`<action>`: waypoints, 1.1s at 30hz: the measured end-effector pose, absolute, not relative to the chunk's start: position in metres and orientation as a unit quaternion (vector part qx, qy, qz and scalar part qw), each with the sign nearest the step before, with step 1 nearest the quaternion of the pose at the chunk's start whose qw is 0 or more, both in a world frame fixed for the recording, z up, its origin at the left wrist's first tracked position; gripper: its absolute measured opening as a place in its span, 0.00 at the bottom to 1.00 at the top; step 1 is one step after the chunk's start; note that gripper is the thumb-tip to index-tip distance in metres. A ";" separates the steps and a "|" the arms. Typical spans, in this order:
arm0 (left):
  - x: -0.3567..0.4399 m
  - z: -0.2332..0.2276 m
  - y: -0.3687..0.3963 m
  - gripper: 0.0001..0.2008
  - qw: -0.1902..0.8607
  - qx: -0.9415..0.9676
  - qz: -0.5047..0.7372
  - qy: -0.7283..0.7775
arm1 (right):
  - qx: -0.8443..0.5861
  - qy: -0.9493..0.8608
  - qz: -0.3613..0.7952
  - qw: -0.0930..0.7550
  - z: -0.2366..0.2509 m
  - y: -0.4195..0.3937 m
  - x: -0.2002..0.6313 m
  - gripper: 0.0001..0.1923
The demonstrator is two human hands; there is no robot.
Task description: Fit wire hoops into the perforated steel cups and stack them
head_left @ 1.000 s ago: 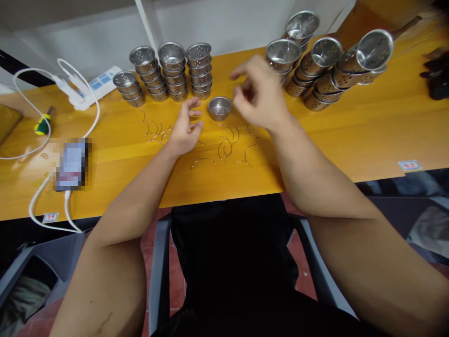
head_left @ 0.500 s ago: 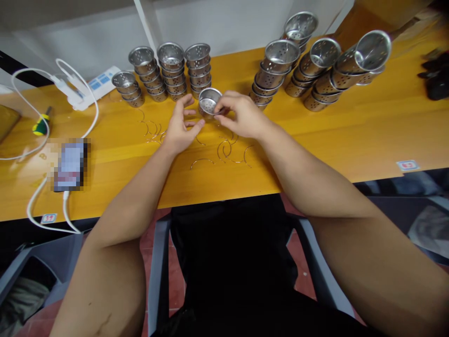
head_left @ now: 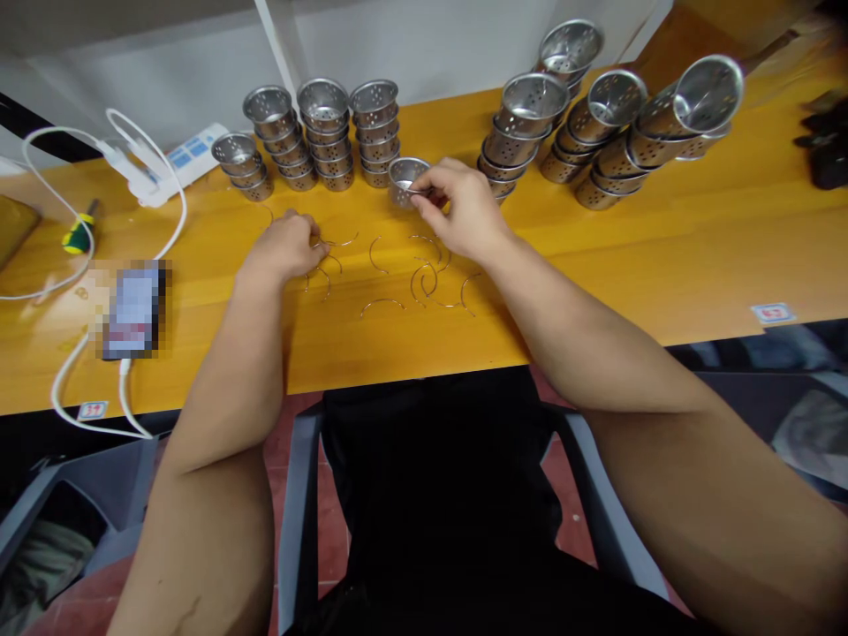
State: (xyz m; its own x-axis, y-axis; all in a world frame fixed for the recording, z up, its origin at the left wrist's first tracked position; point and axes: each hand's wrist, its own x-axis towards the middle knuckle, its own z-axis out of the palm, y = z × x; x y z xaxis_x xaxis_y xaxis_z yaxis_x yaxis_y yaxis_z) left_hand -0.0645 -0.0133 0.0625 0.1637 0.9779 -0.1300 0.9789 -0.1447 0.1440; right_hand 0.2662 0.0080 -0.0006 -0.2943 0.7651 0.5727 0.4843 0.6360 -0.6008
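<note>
My right hand [head_left: 460, 205] pinches the near right rim of a small perforated metal strainer basket [head_left: 403, 187], which is upright with its mouth facing up. Off to the left, my left hand [head_left: 284, 246] is down at the tabletop among thin curved wires, its thumb and fingers closed on a curved wire [head_left: 341, 242]. Part of that wire is hidden by the fingertips. More curved wires [head_left: 382, 303] lie loose between and in front of my hands.
Stacks of similar baskets [head_left: 322, 132] stand behind at the left, and leaning stacks [head_left: 530, 124] at the right. A white power strip [head_left: 178, 163], a phone [head_left: 132, 309] with its cable and a green-yellow screwdriver [head_left: 79, 234] are on the left of the wooden table [head_left: 596, 291].
My left hand has moved away from the basket, leftward and down to the wires, and its fingers have closed. My right hand has shifted the basket slightly to the right.
</note>
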 end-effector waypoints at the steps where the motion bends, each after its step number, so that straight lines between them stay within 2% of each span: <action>1: -0.064 0.064 -0.014 0.19 0.109 0.753 -0.003 0.649 | -0.397 -0.790 0.161 0.439 -0.001 0.007 0.265 0.22; 4: -0.056 0.066 -0.015 0.11 0.127 0.748 -0.005 0.651 | -0.400 -0.794 0.167 0.425 0.000 0.003 0.261 0.18; 8: -0.046 0.060 -0.015 0.10 0.112 0.767 -0.019 0.631 | -0.412 -0.793 0.174 0.413 0.002 0.000 0.260 0.17; 13: -0.062 0.029 0.004 0.04 0.102 0.792 0.092 0.595 | -0.429 -0.798 0.165 0.390 0.008 -0.003 0.262 0.19; 17: -0.069 0.013 0.014 0.02 0.126 0.798 0.162 0.566 | -0.434 -0.801 0.163 0.379 0.010 -0.006 0.261 0.23; 23: -0.046 0.019 0.002 0.06 0.071 0.807 0.053 0.584 | -0.435 -0.798 0.173 0.379 0.010 -0.007 0.258 0.21; 27: -0.045 0.018 0.001 0.03 0.104 0.810 0.125 0.563 | -0.434 -0.795 0.174 0.385 0.010 -0.006 0.260 0.21; 30: -0.050 0.008 0.011 0.11 0.137 0.806 0.255 0.517 | -0.429 -0.799 0.174 0.384 0.010 -0.006 0.261 0.21; 33: -0.049 -0.012 0.028 0.30 0.220 0.747 0.410 0.475 | -0.420 -0.807 0.181 0.374 0.010 -0.007 0.262 0.19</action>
State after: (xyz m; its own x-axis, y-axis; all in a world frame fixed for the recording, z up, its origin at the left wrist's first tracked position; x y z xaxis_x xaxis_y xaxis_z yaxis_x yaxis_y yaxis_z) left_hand -0.0488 0.0277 -0.0117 0.2121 0.8900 0.4036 0.5285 -0.4519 0.7186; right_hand 0.2616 -0.0067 0.0101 -0.3662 0.8133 0.4521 0.5429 0.5813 -0.6061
